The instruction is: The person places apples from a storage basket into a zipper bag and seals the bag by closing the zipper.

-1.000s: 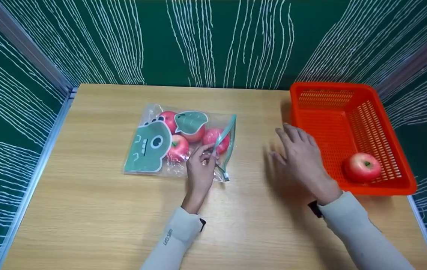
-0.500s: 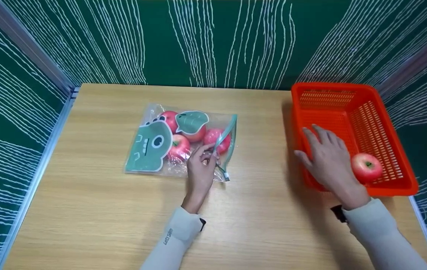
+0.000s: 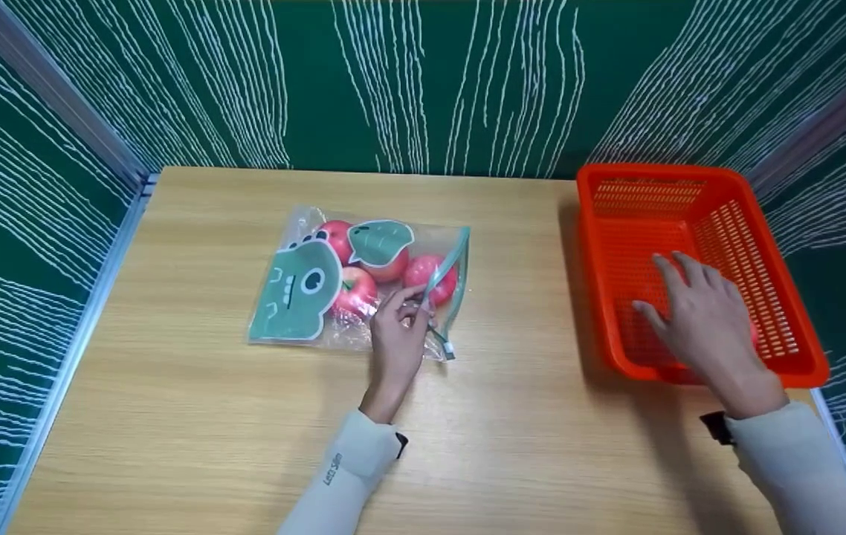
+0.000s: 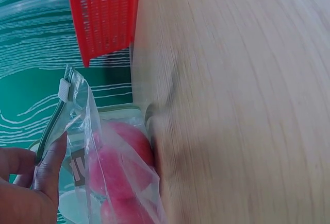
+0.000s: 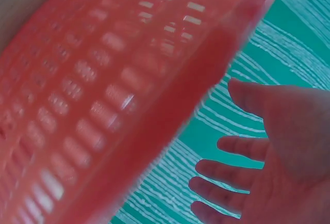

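A clear zip bag [image 3: 334,331] with a green cartoon monster print lies on the table, several red apples [image 3: 354,292] inside it. My left hand [image 3: 399,323] pinches the green zip edge at the bag's right end, lifting the mouth partly apart; the white slider [image 4: 64,90] shows in the left wrist view. Over the orange-red basket [image 3: 616,357] is my right hand [image 3: 709,319], fingers spread and holding nothing. Beneath it an apple [image 3: 754,334] in the basket is mostly hidden by the hand. The right wrist view shows the open palm [image 5: 304,152] beyond the basket's slotted wall.
The wooden table [image 3: 207,431] is bounded by green walls [image 3: 438,89] with white wavy lines at the back and sides. The basket stands at the table's right side, near the back edge. Bare wood lies between bag and basket.
My right hand has moved right, from beside the basket to over its inside, now covering most of the apple there. The left hand and the bag stay in place.
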### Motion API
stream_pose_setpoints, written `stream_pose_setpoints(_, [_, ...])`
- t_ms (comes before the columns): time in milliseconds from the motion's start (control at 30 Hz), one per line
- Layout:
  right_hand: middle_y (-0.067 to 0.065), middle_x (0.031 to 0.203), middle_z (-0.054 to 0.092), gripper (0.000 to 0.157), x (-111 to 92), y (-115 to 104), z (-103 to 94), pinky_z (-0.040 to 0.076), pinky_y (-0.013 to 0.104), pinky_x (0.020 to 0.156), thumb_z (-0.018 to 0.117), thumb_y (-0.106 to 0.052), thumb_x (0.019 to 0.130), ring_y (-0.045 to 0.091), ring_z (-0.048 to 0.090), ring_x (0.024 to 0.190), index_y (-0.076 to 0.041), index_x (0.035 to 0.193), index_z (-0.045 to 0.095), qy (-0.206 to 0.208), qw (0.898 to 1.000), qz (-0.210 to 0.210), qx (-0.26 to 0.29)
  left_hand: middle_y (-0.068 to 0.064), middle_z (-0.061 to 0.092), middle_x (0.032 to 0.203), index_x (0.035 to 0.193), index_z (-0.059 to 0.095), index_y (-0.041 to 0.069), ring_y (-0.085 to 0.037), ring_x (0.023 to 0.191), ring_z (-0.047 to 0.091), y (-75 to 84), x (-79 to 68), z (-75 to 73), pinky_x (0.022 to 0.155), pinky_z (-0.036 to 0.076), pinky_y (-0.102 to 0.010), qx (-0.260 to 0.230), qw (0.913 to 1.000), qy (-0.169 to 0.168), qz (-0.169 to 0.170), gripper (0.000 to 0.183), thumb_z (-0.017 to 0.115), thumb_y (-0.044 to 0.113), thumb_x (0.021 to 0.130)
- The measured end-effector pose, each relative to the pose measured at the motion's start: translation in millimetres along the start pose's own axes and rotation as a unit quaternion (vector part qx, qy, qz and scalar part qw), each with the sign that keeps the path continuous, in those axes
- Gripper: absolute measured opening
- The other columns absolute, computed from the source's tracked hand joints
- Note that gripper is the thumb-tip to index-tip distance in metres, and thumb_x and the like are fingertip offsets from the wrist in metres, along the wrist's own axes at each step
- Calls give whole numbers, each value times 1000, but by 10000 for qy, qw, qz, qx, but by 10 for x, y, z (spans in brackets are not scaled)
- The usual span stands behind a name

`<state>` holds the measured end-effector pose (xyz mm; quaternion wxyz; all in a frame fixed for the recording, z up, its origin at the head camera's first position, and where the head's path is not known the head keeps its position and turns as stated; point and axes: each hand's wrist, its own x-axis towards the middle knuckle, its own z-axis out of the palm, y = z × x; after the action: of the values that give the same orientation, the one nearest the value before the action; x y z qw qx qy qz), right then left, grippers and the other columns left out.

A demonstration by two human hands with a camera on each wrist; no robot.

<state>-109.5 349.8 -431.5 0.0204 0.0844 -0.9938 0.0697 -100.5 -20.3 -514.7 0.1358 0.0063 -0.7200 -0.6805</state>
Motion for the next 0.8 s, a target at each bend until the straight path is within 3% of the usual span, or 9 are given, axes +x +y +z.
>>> stream_pose_setpoints(467, [41,153,36,99,-42,396,-74,33,85,107,88,-17,83,64,34,132,3,161,31,-282,9996,41,-94,-16,70,103,124,71,-4,-28,81,74,1,-3,-20,68,65,-37,85,9998,-83,-145,28,68,-9,97])
stream_pose_setpoints(800, [43,139,44,94,-44,546,-68,41,83,98,93,-13,76,64,42,120,11,150,40,-330,9984,-114,-437,-13,71,102,121,72,-3,-24,81,74,7,1,-22,66,63,-27,327,9994,2,-88,27,70,-9,95])
